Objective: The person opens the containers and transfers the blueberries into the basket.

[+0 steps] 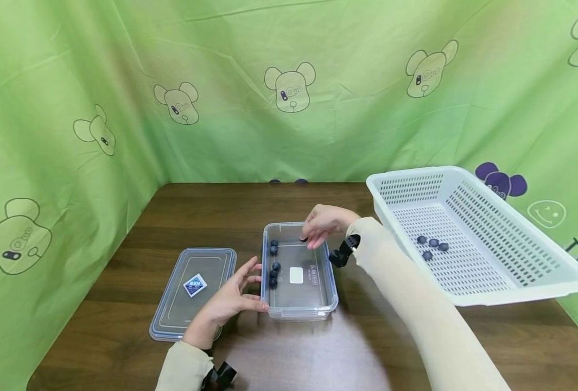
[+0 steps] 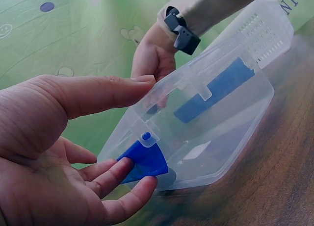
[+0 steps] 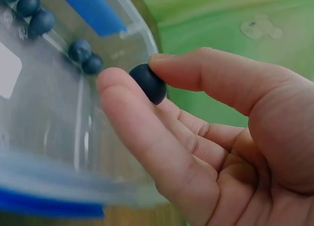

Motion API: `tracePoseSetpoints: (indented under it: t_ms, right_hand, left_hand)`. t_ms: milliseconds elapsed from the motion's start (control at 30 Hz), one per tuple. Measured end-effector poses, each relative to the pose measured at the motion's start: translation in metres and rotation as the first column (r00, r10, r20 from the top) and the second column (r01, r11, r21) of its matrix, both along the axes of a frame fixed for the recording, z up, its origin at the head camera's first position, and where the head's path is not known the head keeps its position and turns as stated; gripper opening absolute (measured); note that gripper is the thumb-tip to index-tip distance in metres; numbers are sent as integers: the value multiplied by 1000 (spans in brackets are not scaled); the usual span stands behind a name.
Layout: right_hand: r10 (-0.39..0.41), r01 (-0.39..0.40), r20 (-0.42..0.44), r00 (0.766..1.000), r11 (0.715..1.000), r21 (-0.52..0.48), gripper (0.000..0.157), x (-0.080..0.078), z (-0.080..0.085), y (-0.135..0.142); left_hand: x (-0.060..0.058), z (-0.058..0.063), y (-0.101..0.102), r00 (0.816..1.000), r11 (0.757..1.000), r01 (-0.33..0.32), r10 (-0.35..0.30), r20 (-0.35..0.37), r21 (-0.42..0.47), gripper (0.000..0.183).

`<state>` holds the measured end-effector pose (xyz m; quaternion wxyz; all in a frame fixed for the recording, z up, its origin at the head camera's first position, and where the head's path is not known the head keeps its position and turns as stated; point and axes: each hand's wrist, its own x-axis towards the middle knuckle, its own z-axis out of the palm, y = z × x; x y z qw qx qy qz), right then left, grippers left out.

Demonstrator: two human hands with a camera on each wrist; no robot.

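A blueberry [image 3: 148, 84] is pinched between the thumb and index finger of my right hand [image 1: 325, 221], which hovers over the far right part of a clear plastic container [image 1: 293, 313]. Several more blueberries [image 1: 275, 266] lie inside along the container's left wall. My left hand [image 1: 230, 298] rests against the outside of that wall. In the left wrist view, its thumb [image 2: 113, 96] is at the rim and its fingertips touch a blue latch [image 2: 147, 162]. To the left, the container's lid [image 1: 193, 290], with a blue diamond label, lies flat on the table.
A white perforated basket [image 1: 508, 255] stands on the right with several blueberries [image 1: 433, 243] on its bottom. The brown wooden table [image 1: 210, 209] reaches back to a green printed curtain [image 1: 235, 141]. Black cameras [image 1: 345, 251] are strapped on both wrists.
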<state>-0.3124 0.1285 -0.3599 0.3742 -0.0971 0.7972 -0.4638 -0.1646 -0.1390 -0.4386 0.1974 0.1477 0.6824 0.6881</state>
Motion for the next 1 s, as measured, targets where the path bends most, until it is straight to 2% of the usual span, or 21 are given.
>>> tracePoseSetpoints:
  t_ms: [167, 367, 633, 1000]
  right_hand:
    - [-11, 11, -10, 1000, 1000, -14, 8, -3, 6, 23]
    - [-17, 17, -35, 999, 1000, -6, 18, -5, 15, 51]
    - [-50, 49, -71, 996, 999, -13, 21, -3, 33, 89]
    - [-110, 111, -84, 990, 994, 12, 14, 4, 55, 149]
  left_hand:
    - [0, 1, 0, 1000, 1000, -1, 1, 1, 4, 110]
    - [0, 2, -1, 1000, 1000, 3, -3, 1, -2, 109]
    - [0, 0, -1, 1000, 1000, 3, -3, 2, 4, 109]
    - [-1, 0, -1, 1000, 1000, 5, -5, 1, 5, 108]
